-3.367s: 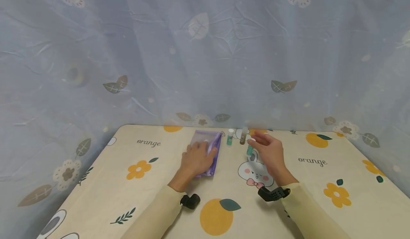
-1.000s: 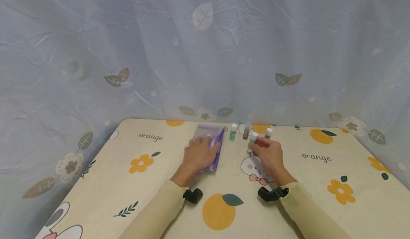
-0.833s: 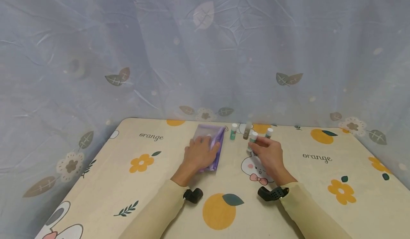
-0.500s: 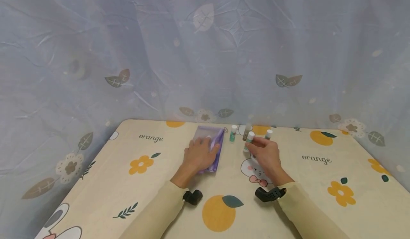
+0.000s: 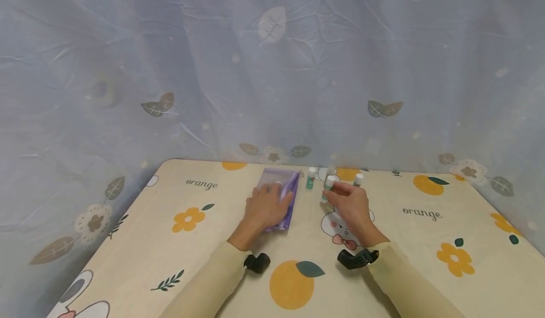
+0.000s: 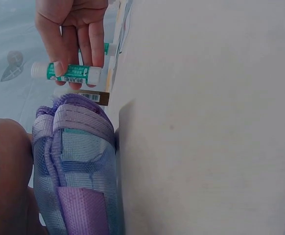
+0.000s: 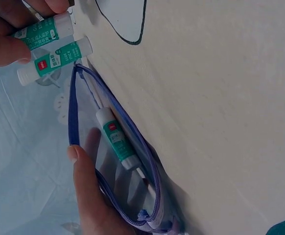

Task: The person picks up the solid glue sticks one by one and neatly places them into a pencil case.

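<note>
My left hand (image 5: 266,209) rests on a see-through mesh zip pouch (image 5: 294,192) with purple trim, fingers spread and straight over it. Its thumb lies along the rim of the gaping mouth in the right wrist view. Inside the pouch, a green-labelled glue stick (image 7: 117,138) shows beside a thin, pale stick-like item. Between thumb and fingers, my right hand (image 5: 351,207) pinches another green and white glue stick (image 6: 69,73), upright in the head view and right of the pouch.
One glue stick (image 5: 311,179) stands just right of the pouch, and another (image 5: 358,180) stands behind my right hand. A brown-labelled stick (image 6: 97,97) with a barcode is near the held one. The table's patterned cloth (image 5: 204,242) meets a hanging curtain (image 5: 213,95) at the back.
Over the last second, my right hand has shifted slightly left with the glue stick, closer to the pouch. My left hand has stayed on the pouch.
</note>
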A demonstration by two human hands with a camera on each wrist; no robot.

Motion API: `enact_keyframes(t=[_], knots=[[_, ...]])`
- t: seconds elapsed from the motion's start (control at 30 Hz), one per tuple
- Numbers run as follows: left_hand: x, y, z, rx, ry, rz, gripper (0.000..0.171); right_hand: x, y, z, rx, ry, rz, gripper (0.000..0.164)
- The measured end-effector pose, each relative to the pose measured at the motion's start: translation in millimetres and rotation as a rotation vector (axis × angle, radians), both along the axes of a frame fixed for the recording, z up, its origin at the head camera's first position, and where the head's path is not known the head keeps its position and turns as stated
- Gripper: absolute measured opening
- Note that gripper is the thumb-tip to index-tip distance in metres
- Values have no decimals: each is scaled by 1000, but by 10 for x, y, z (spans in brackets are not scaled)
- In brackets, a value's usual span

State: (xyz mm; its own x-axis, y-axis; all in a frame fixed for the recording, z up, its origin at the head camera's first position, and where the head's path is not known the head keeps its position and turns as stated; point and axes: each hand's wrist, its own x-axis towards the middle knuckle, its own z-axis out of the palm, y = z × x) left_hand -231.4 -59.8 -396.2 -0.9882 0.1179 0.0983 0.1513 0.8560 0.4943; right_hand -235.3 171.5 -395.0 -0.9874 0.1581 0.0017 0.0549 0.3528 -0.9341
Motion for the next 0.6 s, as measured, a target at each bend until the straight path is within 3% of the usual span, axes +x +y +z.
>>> enact_keyframes(t=[0.27,0.6], knots=[[5,8,9,-3,-3,-7,66,-3,-26,7,33,-7,6,47],[22,-7,18,4,-11,0,65,-6,-95,2,-9,2,17,47]])
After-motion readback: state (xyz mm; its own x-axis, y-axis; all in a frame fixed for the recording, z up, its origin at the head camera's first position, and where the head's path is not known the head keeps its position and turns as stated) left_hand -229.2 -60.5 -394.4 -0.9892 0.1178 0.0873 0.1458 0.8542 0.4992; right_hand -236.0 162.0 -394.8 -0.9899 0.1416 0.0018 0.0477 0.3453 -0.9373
